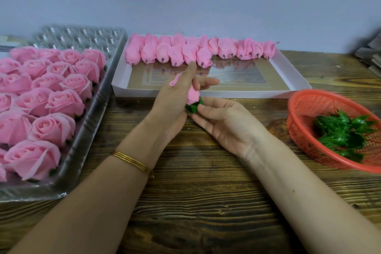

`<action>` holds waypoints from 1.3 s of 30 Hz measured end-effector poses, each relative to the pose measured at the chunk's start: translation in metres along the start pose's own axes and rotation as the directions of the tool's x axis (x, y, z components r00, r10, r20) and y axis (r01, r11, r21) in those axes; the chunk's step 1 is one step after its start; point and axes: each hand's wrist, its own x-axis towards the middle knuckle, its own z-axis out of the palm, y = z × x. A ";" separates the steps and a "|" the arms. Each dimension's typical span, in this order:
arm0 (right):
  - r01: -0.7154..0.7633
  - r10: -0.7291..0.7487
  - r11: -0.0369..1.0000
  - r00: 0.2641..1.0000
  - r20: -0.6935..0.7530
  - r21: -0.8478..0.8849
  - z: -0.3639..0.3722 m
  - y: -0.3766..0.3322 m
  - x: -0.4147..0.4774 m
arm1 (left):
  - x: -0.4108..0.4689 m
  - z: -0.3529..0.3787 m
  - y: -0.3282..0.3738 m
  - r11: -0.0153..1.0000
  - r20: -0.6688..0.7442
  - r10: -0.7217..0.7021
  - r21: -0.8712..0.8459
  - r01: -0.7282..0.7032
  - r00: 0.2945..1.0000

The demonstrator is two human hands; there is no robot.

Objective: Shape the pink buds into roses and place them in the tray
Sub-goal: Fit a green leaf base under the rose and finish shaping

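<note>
Obs: one bud (192,95) in work, held above the table (206,202) just in front of the white box (247,94), at the middle of its front wall. Left hand (175,97) wraps the bud, fingers curled round the petals, one finger straight up along them. Right hand (224,121), palm up, pinches the green calyx (192,107) at the bud's base between thumb and fingertips.

Stock: row of unshaped buds (185,51) along the back wall of the box. Finished roses (53,126) fill the clear tray (97,109) just left of the box; its far cells are bare. Red basket (305,105) with spare calyxes (342,136) lies right of the box, nearer the person.

Step, as judged: seating the calyx, petals not yet opened.

Method notes:
- left grip light; the petals look soft and would likely crease
- push the calyx square onto the base, flush under the petals
- then peel the outer petals outward one by one, turning the bud by its base
- set it in the next bare cell, base down

Risk: a tilted calyx, a torn petal
</note>
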 end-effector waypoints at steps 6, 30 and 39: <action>0.015 -0.015 0.998 1.000 0.000 0.057 0.000 0.001 0.000 | -0.001 0.000 0.000 1.000 0.003 -0.003 0.009 0.002 1.000; 0.100 -0.099 0.995 0.988 -0.121 0.003 0.003 0.004 -0.002 | -0.002 0.002 0.000 0.999 -0.017 0.029 0.017 -0.028 0.999; 0.063 -0.056 0.996 0.993 -0.101 0.059 0.002 0.003 -0.001 | -0.004 0.003 0.000 0.997 0.004 0.056 0.047 -0.056 0.998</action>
